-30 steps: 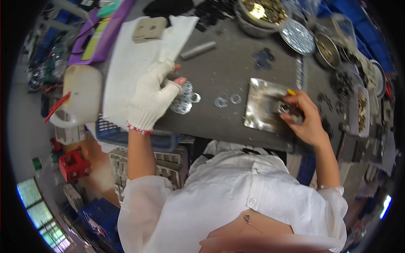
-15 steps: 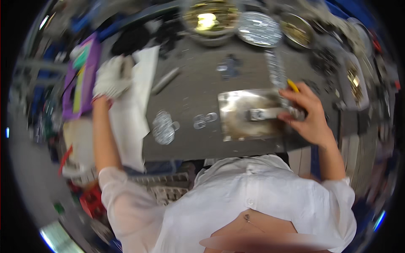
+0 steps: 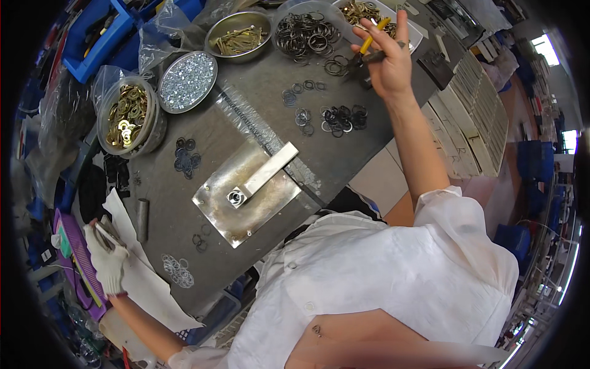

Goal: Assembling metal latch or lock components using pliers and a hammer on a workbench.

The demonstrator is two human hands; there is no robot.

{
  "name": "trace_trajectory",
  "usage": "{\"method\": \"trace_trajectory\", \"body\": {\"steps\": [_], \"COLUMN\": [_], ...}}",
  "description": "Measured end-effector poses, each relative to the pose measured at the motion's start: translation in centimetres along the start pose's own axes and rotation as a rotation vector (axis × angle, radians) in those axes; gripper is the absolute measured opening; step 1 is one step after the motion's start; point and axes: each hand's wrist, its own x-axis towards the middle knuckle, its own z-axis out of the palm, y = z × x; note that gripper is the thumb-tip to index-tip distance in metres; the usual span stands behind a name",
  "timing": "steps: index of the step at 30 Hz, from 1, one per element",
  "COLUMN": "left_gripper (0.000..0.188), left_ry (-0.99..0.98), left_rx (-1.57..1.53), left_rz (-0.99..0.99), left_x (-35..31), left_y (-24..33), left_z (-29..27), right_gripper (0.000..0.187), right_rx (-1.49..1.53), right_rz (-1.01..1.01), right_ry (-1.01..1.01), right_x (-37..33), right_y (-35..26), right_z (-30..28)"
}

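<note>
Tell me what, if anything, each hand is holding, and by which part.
The right hand holds a yellow-handled tool, apparently pliers, by its handle. The gloved left hand is at the beige pads; whether it grips them cannot be told.

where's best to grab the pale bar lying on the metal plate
Probably the plain end of the pale bar, coming from the right: that end juts past the metal plate, while the other carries a round metal piece.

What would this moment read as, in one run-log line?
left hand: gloved, at beige stack | right hand: bare, holding yellow-handled tool | bar: on metal plate
</note>
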Motion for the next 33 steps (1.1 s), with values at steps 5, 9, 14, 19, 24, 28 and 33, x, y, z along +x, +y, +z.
{"method": "trace_trajectory", "body": {"steps": [5,9,14,19,24,28,33], "left_gripper": [0.092,0.1,0.109,0.1,0.105,0.104,0.099], "left_ry": [0.16,0.151,-0.229,-0.561,-0.59,-0.534,-0.5], "left_rx": [-1.004,-1.767,-2.014,-2.04,-1.858,-1.798,-1.77], "left_rz": [0.086,-0.042,0.108,-0.12,-0.146,-0.178,-0.183], "left_x": [-5.8,-8.5,-8.4,-8.6,-9.1,-9.3,-9.5], "left_y": [9.1,16.4,25.2,33.5,34.5,35.2,35.7], "left_z": [1.3,3.0,5.4,8.7,10.5,10.9,10.7], "right_gripper": [0.043,0.039,0.046,0.063,0.079,0.067,0.055], "right_rx": [0.165,0.238,0.374,0.431,0.459,0.375,0.603], "right_rz": [0.008,0.035,0.1,0.055,0.012,0.086,-0.014], "right_ry": [0.043,-0.035,-0.237,-0.302,-0.331,-0.222,-0.259], "right_x": [1.9,1.8,-0.6,-1.8,-2.8,-3.5,-2.1], "right_y": [4.0,4.5,2.1,2.3,1.5,2.4,0.8], "right_z": [-1.0,-1.6,-2.2,-1.5,-2.1,-1.8,-1.9]}}
